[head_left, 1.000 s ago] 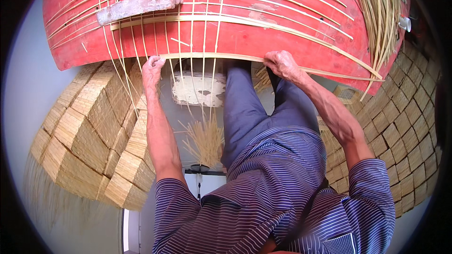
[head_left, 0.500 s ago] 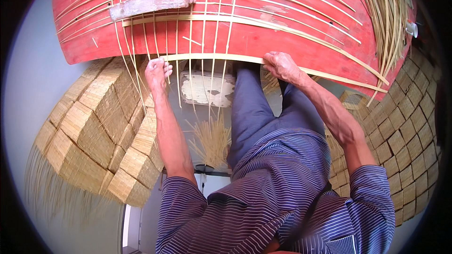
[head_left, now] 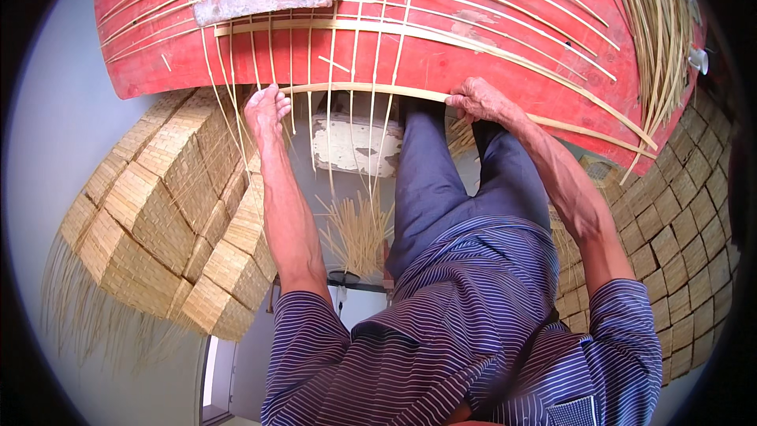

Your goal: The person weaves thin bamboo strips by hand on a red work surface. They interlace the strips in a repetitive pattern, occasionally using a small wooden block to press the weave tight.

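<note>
A long flat pale strip, like split bamboo (head_left: 410,92), runs along the near edge of a red board (head_left: 142,77). My left hand (head_left: 266,109) is closed near the strip's left end. My right hand (head_left: 479,100) pinches the strip farther right, and its tail extends past the hand onto the board. Several narrow strips cross it and hang over the board edge between my hands; which pass over or under is unclear. A similar flat strip (head_left: 449,41) lies across the board behind it. A worn whitish block (head_left: 268,0) rests on the crossed strips.
A bundle of loose strips (head_left: 654,39) lies at the board's right end. Stacked woven pieces stand at left (head_left: 165,197) and right (head_left: 670,244). Below the board are a chipped white block (head_left: 355,144) and a tuft of thin strips (head_left: 355,233).
The whole view has shifted slightly, moving the board a little rightward in the picture. My left fingers look more tightly curled. Both hands stay at about the same places along the strip.
</note>
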Motion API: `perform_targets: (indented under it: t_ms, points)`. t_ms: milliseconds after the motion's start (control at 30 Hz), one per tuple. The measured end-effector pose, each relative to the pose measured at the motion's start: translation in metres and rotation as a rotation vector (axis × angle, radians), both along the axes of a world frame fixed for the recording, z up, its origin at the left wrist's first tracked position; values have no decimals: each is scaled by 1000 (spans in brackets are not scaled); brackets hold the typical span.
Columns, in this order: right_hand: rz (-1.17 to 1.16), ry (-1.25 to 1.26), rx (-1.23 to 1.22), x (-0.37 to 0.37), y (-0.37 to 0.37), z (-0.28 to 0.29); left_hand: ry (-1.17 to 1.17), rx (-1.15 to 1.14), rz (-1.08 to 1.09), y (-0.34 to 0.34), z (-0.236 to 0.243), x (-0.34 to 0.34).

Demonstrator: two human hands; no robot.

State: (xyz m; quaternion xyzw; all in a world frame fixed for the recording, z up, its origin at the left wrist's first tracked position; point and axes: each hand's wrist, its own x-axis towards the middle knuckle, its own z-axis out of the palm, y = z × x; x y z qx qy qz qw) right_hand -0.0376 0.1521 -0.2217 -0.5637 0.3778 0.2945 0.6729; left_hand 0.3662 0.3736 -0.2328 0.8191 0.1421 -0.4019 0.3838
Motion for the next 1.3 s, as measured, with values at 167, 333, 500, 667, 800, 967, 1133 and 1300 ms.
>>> perform_targets:
  t_ms: [167, 333, 500, 667, 800, 967, 1133, 1300]
  points:
    - [14, -2, -2, 3, -1, -2, 13, -132, -75, 10, -2, 7]
    - [5, -176, -178, -2, 5, -7, -90, -134, -92, 8, -3, 19]
    - [-24, -98, -96, -4, -1, -1, -709, 222, -724, -11, 13, 21]
    - [-31, -94, -56, 0, -6, 5, -699, 465, -874, 0, 7, 36]
    - [-31, -92, -23, 1, -8, 5, -424, 292, -727, 12, 2, 57]
    - [-25, -51, 35, 3, -11, 4, -388, 221, -781, 8, -5, 60]
    - [-54, -99, 87, 0, -12, 0, -250, 140, -683, 8, 3, 61]
    - [-89, -65, 108, -8, -17, 1, -119, 17, -648, 7, 10, 66]
